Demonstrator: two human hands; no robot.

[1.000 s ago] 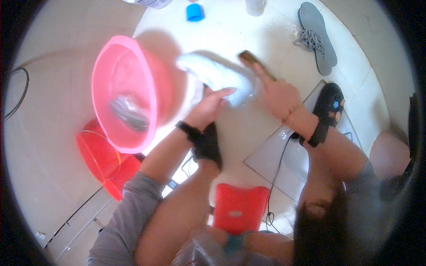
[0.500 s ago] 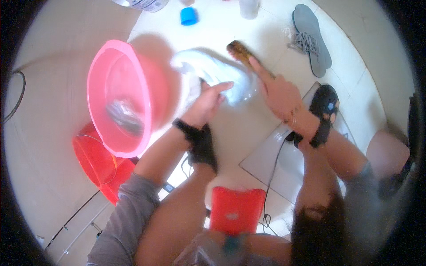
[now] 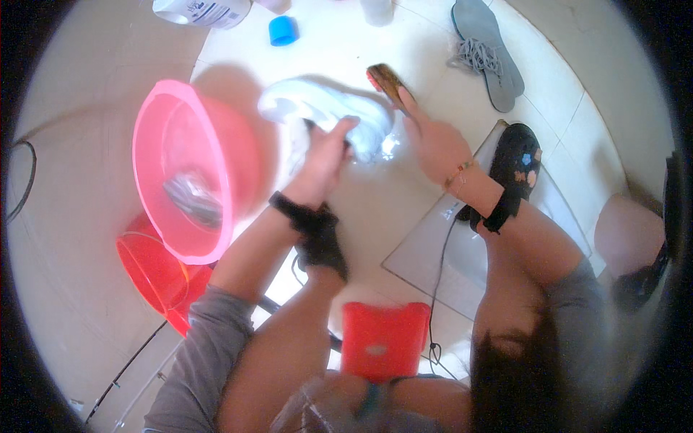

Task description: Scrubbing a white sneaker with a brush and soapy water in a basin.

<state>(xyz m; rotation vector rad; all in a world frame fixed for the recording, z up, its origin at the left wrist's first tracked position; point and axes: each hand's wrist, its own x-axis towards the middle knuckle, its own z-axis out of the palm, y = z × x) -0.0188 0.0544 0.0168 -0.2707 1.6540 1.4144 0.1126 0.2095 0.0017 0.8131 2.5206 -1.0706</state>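
Observation:
My left hand (image 3: pixel 325 162) grips a white shoe (image 3: pixel 317 101), which lies on its side with wet foam at its near right end. The thumb is over the shoe and the other fingers are mostly hidden. To the right, my right hand (image 3: pixel 437 148) is closed round a wooden scrub brush (image 3: pixel 393 83) with reddish bristles showing at its far end. The brush is held beside the shoe; a narrow gap seems to part them.
Left stands a pink basin (image 3: pixel 242 137) holding greyish items (image 3: pixel 191 198), with a red bucket (image 3: pixel 144 267) nearer. Grey insoles with laces (image 3: pixel 491 58) lie far right. A blue cap (image 3: pixel 283 31), a bottle (image 3: pixel 206 11) and a cup (image 3: pixel 377 11) are farthest. A red stool (image 3: pixel 382 339) is near.
The whole view has shifted a little, so most things appear farther left. Against the shoe, the brush in my right hand has moved slightly right. My left hand keeps its hold.

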